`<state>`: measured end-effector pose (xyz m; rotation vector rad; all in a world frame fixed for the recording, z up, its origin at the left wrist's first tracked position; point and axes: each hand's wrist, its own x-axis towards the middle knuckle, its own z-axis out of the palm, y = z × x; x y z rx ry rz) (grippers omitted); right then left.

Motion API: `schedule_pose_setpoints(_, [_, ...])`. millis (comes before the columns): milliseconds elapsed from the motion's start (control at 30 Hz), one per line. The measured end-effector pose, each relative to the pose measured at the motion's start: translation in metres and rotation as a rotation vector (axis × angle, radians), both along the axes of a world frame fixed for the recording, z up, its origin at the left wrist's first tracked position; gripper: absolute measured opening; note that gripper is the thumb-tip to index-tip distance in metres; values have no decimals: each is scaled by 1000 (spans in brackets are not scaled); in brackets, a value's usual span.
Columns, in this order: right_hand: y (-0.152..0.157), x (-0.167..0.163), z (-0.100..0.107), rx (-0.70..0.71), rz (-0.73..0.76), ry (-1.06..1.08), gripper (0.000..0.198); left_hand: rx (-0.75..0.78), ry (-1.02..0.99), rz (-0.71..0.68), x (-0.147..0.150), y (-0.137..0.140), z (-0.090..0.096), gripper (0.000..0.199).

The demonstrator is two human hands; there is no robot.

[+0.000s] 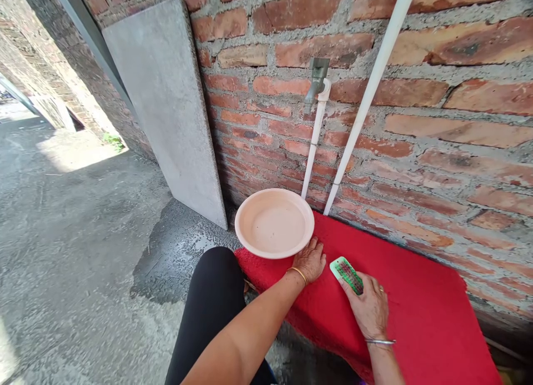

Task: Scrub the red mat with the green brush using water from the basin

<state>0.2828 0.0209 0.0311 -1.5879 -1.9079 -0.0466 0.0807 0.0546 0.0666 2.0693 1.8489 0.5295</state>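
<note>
A green scrubbing brush [348,275] is in my right hand [370,304], gripped along its lower side with the thumb and fingers. Its bristles face up, green with a dark reddish patch. My left hand [310,260] lies spread flat on a red cloth [420,318], close beside the rim of a pale pink basin [275,251]. Small dark specks show on the floor of the basin, which holds no object. The basin stands at the far left end of the red cloth.
A tap [316,85] on a white pipe is fixed to the brick wall [449,113] above the basin. A second white pipe [375,91] slants beside it. A grey slab [170,107] leans on the wall at left, near wet concrete floor [175,257].
</note>
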Motion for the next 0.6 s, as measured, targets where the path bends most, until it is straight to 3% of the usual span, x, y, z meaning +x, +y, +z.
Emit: schedule_pose_setpoints(600, [0, 0, 2, 4, -15, -28, 81, 2, -17, 0, 0, 1, -3, 45])
